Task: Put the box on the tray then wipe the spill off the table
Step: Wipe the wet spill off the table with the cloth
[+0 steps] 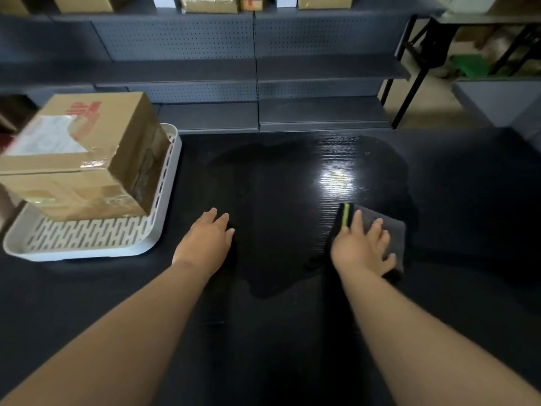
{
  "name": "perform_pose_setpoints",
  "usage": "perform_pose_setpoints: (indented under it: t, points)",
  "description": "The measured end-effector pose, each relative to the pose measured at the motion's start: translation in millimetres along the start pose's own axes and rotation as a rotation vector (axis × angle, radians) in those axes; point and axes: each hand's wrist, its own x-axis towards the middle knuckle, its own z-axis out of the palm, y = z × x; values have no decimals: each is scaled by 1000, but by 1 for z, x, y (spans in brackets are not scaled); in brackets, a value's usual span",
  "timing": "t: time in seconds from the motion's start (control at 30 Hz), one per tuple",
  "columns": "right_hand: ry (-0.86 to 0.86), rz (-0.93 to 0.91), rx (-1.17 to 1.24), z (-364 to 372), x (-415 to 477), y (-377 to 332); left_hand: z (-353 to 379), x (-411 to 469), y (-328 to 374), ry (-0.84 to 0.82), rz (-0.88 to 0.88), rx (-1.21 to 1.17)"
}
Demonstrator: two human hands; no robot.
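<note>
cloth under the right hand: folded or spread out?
Folded: the cloth is a compact thick pad under the flat right hand.

A box (79,153) sits in a tray (87,250) at the table's (278,332) left edge. A spill (292,186) spreads across the table's centre, right of the tray. The right hand (361,247) lies flat on a cloth (392,230) at the spill's near right; the left hand (205,241) rests between tray and cloth. Shelving (257,68) stands behind the table.

No text is proving legible. The cardboard box (85,153), far left, is carrying red printed characters on its top face and a white label under clear tape; both are appearing too blurred to read.
</note>
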Motion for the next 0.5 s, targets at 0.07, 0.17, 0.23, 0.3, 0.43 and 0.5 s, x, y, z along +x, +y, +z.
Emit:
perform_pose_setpoints:
  t: [0.07, 0.17, 0.23, 0.3, 0.43, 0.5]
  points:
    - [7, -164, -48, 30, -51, -31, 1, -4, -6, 17, -6, 5]
    - [-163, -441, -119, 59, -112, -61, 1, -8, -13, 55, -6, 1]
    - [-211, -509, -146, 60, -107, -61, -1, -10, -17, 69, -10, -18]
    - [-127, -517, -148, 51, -78, -46, -3, -16, -22, 62, 4, -7]
    - [-46, -190, -85, 8, -5, -12, -5, -31, -30, 77, 50, 10]
    - [-100, -68, -60, 1, 1, -15, -3, -38, -35, 79, 53, 3]
